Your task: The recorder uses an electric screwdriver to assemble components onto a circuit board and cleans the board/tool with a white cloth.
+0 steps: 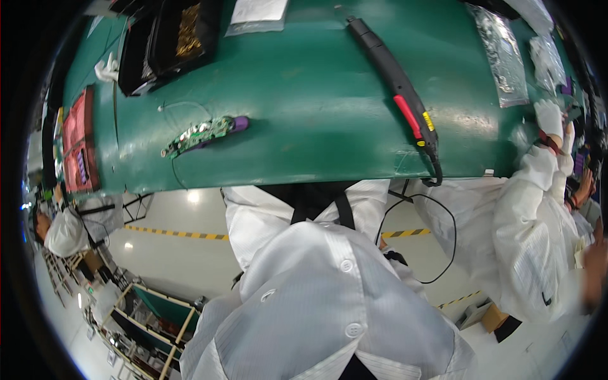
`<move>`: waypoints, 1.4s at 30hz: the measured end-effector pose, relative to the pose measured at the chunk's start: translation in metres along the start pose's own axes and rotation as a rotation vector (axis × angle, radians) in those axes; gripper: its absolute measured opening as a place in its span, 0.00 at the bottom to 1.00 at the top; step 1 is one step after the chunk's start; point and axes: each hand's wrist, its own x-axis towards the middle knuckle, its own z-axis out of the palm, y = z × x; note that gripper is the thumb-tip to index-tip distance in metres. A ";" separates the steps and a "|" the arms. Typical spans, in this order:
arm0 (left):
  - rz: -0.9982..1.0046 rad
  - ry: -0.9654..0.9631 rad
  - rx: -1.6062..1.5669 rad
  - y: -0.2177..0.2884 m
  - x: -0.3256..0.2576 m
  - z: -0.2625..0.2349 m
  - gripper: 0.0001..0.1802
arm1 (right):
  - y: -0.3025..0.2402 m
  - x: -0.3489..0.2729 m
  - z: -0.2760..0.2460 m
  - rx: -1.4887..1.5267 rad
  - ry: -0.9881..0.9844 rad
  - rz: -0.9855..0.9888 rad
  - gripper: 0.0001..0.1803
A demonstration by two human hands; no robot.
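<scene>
Neither of my hands is in view; only the front of my white coat [310, 272] shows below the table edge. On the green table [285, 139] in front of me lies a black corded electric screwdriver [396, 82] with a red lever and yellow labels, its thin tip toward the far side. Left of it rests a narrow green circuit board [202, 135] with a purple end piece and thin wires. Nothing of mine touches either one.
At the far left stand black bins [166, 44], one with brass-coloured small parts. A red tray [79, 142] sits at the left edge. Plastic bags [500, 54] lie far right, near a co-worker's white-gloved hand [548, 118]. A blurred bare hand [594, 266] shows at the right rim, its owner unclear.
</scene>
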 end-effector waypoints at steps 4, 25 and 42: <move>0.053 -0.062 0.049 0.045 0.028 0.007 0.24 | -0.002 -0.007 -0.015 0.043 0.130 -0.048 0.31; -0.006 -0.129 -0.335 -0.008 0.052 0.004 0.20 | -0.041 -0.003 0.022 -1.362 -0.075 -0.137 0.32; 1.853 0.707 -0.472 0.407 -0.245 -0.255 0.13 | -0.393 -0.225 0.236 -0.058 -0.706 -0.946 0.10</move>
